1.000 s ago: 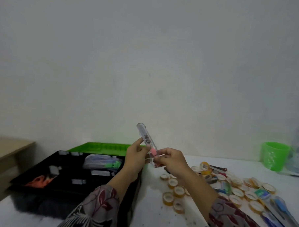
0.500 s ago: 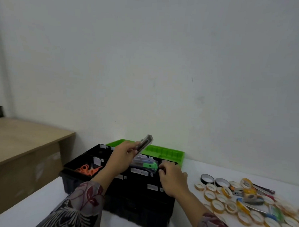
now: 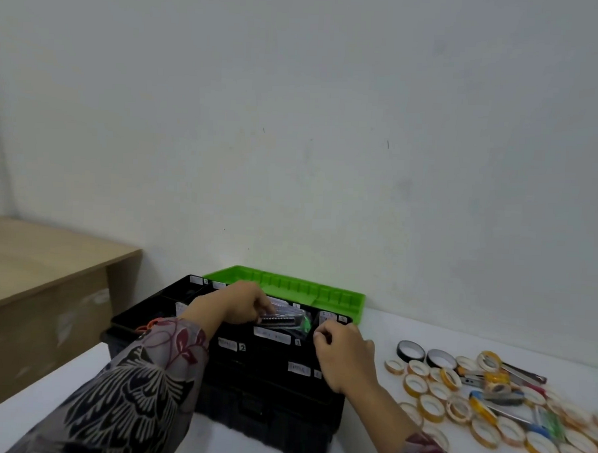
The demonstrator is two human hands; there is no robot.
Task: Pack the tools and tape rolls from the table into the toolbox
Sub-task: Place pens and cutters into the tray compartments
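Note:
A black toolbox (image 3: pixel 266 392) with labelled compartments stands open on the white table, its green lid (image 3: pixel 288 287) tipped back against the wall. My left hand (image 3: pixel 234 304) reaches into a middle compartment and grips a long clear-packaged tool (image 3: pixel 280 319), lying flat among other packaged tools there. My right hand (image 3: pixel 345 356) hovers over the box's right end with fingers curled, holding nothing I can see. Orange scissor handles (image 3: pixel 149 323) show in a left compartment. Several tape rolls (image 3: pixel 434 401) and loose tools (image 3: pixel 499 394) lie on the table to the right.
A wooden desk (image 3: pixel 42 270) stands lower at the left, beside the white table (image 3: pixel 36 413). A plain wall runs close behind the toolbox. Two dark tape rolls (image 3: pixel 410 351) sit nearest the box.
My left hand has lowered the packaged tool from above the box down into the compartment. My right hand stays at the box's right end. My view has dropped closer to the box.

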